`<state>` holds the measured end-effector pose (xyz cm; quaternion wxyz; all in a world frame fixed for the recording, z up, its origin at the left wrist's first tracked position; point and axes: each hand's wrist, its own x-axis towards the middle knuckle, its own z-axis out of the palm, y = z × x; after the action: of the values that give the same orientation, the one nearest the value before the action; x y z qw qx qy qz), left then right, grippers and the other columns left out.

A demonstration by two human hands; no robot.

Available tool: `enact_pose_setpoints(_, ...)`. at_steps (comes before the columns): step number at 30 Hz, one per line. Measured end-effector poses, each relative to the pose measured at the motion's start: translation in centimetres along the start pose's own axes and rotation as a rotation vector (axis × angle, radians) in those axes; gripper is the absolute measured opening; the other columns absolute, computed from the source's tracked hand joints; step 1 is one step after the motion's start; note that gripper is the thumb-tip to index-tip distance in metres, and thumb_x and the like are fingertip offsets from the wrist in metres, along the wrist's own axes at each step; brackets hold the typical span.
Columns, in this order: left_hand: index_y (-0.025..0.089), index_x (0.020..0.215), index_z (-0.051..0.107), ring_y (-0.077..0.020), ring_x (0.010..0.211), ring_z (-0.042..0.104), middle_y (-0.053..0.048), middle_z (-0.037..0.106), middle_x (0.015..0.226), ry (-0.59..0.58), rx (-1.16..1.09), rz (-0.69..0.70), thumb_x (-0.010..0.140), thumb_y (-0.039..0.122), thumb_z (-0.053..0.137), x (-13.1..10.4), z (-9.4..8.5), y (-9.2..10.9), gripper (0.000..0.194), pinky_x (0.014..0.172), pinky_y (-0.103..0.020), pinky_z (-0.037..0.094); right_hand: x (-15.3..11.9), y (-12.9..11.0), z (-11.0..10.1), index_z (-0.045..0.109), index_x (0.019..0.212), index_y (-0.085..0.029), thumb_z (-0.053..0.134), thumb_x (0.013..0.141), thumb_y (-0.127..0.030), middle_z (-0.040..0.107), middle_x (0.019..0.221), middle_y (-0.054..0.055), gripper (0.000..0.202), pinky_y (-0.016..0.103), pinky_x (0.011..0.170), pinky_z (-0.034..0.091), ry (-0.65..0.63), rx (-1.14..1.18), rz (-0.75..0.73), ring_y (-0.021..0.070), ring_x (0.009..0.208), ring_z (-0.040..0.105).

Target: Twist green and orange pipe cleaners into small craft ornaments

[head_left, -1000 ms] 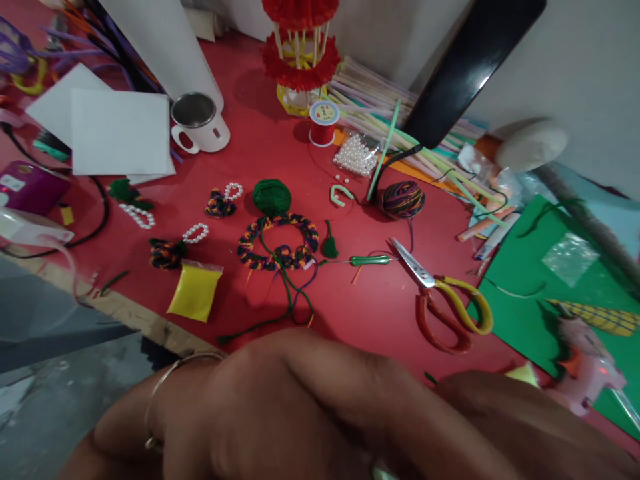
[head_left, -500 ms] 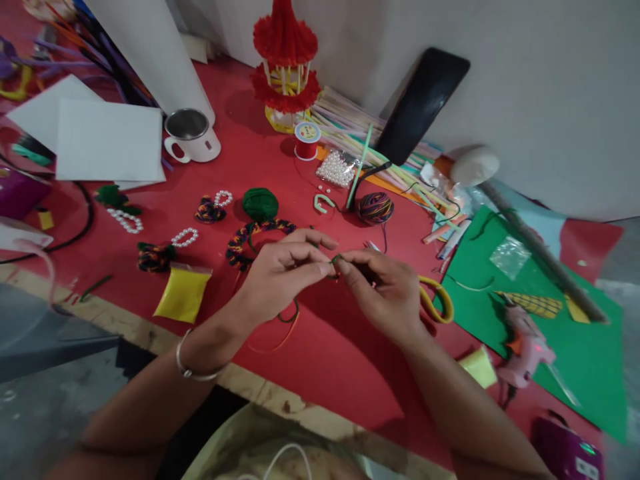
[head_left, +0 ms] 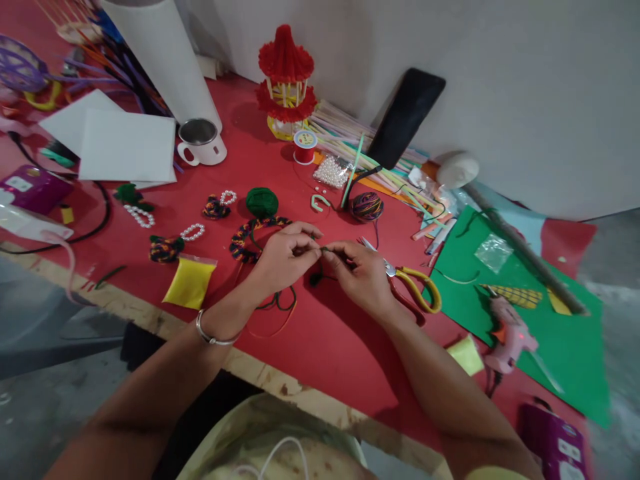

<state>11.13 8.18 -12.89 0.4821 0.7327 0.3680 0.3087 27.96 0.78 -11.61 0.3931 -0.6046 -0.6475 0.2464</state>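
Observation:
My left hand (head_left: 285,257) and my right hand (head_left: 363,273) meet over the red tabletop, thumbs and fingertips pinched on a dark green yarn strand (head_left: 325,249) between them. A small dark green tuft (head_left: 316,279) hangs just below the fingers. Behind my left hand lies a multicoloured yarn ring (head_left: 243,241), partly covered by the hand. Loops of green and orange yarn (head_left: 285,303) trail on the table beside my left wrist. Past my right hand rest yellow-handled scissors (head_left: 420,293). A green yarn ball (head_left: 262,201) and a multicoloured yarn ball (head_left: 367,207) sit beyond the hands.
Pearl loops with yarn tufts (head_left: 167,248) and a yellow packet (head_left: 190,283) lie to the left. A mug (head_left: 210,148), a red thread spool (head_left: 305,148), a bag of pearls (head_left: 332,172) and a leaning phone (head_left: 407,117) stand behind. A pink glue gun (head_left: 510,333) lies right, on green sheet.
Both hands have shifted slightly in view, still pinching the green yarn. The scissors' blades and the green tuft below the fingers now show more plainly. The view has moved a little.

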Motion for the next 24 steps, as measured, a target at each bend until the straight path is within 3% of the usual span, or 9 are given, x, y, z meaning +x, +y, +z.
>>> enact_pose_setpoints(4,0.016,0.073,0.074,-0.0149,0.087,0.065,-0.008,0.068,0.112,-0.029,-0.005,0.024,0.083,0.02,0.065,-0.1,0.1,0.0,0.014,0.067,-0.025,0.049,-0.1,0.6,0.2,0.065,0.091,-0.021,0.054,0.094,-0.022,0.07,0.085,0.004,0.011,0.029,0.071,0.047,-0.003,-0.125,-0.023,0.0174,0.077,0.063)
enact_pose_setpoints(8,0.018,0.08,0.077,-0.0183,0.098,0.065,-0.008,0.069,0.11,-0.043,-0.08,0.024,0.085,0.023,0.065,0.0,0.2,0.0,0.013,0.075,-0.029,0.052,-0.1,0.9,0.3,0.061,0.091,-0.02,0.053,0.095,-0.024,0.066,0.082,0.004,0.01,0.028,0.069,0.045,0.003,-0.103,0.008,0.0167,0.075,0.059)
enact_pose_setpoints(11,0.018,0.08,0.077,-0.0181,0.097,0.066,-0.009,0.069,0.109,-0.017,-0.107,-0.004,0.085,0.024,0.067,0.1,0.1,-0.1,0.013,0.079,-0.03,0.052,0.0,1.0,0.4,0.062,0.088,-0.02,0.055,0.095,-0.031,0.064,0.078,0.002,0.015,0.028,0.067,0.044,-0.016,0.029,0.081,0.0149,0.071,0.057)
enact_pose_setpoints(18,0.02,0.085,0.077,-0.0174,0.099,0.066,-0.007,0.069,0.103,0.155,-0.186,0.02,0.085,0.024,0.067,0.1,0.2,-0.8,0.011,0.087,-0.032,0.053,0.2,1.1,0.6,0.07,0.086,-0.018,0.069,0.085,-0.046,0.067,0.072,0.002,0.029,0.026,0.056,0.048,-0.046,0.494,0.422,0.0125,0.06,0.059)
enact_pose_setpoints(24,0.02,0.085,0.077,-0.015,0.091,0.065,-0.006,0.068,0.101,0.172,-0.052,0.059,0.087,0.025,0.065,0.1,0.6,-1.0,0.013,0.08,-0.029,0.053,0.0,1.2,0.8,0.073,0.089,-0.016,0.07,0.082,-0.054,0.067,0.067,0.003,0.038,0.023,0.047,0.043,-0.067,0.559,0.472,0.0118,0.056,0.058)
